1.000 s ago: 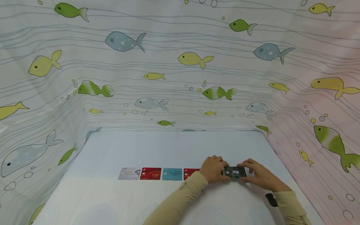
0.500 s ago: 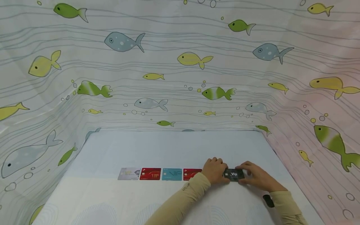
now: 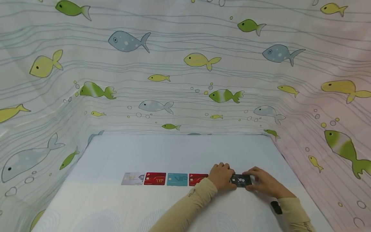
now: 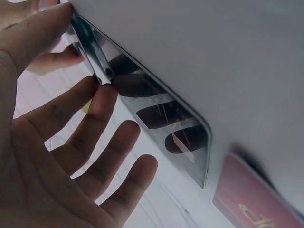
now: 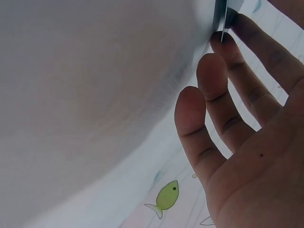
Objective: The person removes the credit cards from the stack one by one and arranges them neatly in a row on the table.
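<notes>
A black Vip card [image 3: 241,180] lies at the right end of a row of cards. My left hand [image 3: 221,176] holds its left end, thumb on the near edge and fingers at the far edge. At its right end, my right hand [image 3: 263,182] pinches it between thumb and forefinger. Under the left palm, the left wrist view shows a glossy dark card [image 4: 159,102] reflecting the fingers; from the head it is hidden. Further left come a red card [image 3: 197,178] partly behind the sleeve, a teal card [image 3: 177,179], another red card [image 3: 155,179] and a silver card [image 3: 132,178].
The cards lie on a white table [image 3: 162,153]. A curtain printed with fish [image 3: 174,96] surrounds it at the back and sides. A small black object [image 3: 276,207] shows beside the right sleeve.
Over the first half second the black card slid slightly left and nearer, with both hands shifting along. Since then the hands and card have stayed almost still.
</notes>
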Demonstrator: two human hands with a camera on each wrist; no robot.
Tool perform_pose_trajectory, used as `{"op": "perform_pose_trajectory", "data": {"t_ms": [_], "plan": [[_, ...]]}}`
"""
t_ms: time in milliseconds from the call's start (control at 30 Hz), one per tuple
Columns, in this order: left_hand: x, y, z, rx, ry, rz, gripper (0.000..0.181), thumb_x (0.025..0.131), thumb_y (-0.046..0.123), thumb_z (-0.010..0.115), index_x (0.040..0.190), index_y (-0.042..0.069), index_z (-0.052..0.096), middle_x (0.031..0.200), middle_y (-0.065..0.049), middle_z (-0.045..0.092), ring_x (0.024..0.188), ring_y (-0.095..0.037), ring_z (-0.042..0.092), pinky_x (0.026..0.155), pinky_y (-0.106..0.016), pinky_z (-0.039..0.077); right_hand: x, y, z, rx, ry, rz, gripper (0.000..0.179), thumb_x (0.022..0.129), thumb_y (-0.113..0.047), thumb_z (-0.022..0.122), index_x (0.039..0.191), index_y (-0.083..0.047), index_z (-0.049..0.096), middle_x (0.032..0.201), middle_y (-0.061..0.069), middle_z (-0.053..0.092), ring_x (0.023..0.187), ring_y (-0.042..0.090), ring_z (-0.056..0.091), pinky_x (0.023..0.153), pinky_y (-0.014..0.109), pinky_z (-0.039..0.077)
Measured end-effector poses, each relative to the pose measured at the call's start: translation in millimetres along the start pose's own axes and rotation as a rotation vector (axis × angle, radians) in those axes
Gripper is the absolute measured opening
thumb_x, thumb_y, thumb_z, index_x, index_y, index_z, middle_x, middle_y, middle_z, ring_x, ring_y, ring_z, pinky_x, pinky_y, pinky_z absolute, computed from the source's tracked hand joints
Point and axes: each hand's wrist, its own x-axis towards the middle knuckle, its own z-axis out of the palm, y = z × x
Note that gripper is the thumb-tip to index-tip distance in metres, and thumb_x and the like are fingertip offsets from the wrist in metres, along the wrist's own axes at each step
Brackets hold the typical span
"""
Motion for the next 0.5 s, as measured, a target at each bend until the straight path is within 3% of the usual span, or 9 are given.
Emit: {"op": "perform_pose_trajectory", "data": {"t_ms": [500], "plan": [[1.0,-0.4,-3.0,0.001,-0.016,0.006,0.042,0.083,0.061,0.074,0.114,0.032,0.076,0.102,0.009,0.063,0.092,-0.009,0.056,0.077,-0.025,0.045,-1.5,2.3,2.0,-0.059,0.022,0.006,0.057,0.078,-0.040,0.087,0.126,-0.015,0.070,0.119,0.001,0.059,0.112,0.026,0.057,0.093,0.053,0.050]]}}
